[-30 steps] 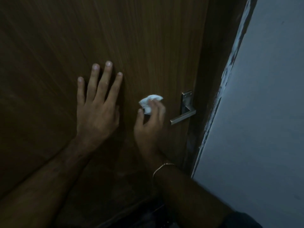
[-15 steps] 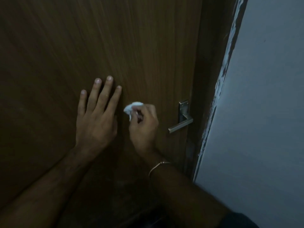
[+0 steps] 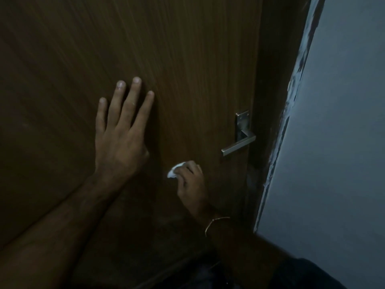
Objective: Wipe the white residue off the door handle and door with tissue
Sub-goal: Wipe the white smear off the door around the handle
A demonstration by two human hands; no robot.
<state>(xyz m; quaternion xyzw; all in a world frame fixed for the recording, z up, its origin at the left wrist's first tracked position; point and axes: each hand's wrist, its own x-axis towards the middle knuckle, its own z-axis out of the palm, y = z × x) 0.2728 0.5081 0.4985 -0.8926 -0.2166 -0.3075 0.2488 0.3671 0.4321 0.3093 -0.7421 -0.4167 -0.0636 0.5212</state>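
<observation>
White tissue (image 3: 174, 173) rides lower now, pinched in the right hand (image 3: 190, 182), which has dropped from beside the left hand's fingers to below the lever door handle (image 3: 239, 140) and left of it. It is pressed against the brown wooden door (image 3: 187, 69). Left hand (image 3: 119, 138) stays flat, fingers spread, well left of the tissue. Grey wall (image 3: 333, 142) at right.

Bare door (image 3: 187, 59) lies open above; the handle (image 3: 238, 143) juts out rightward.
</observation>
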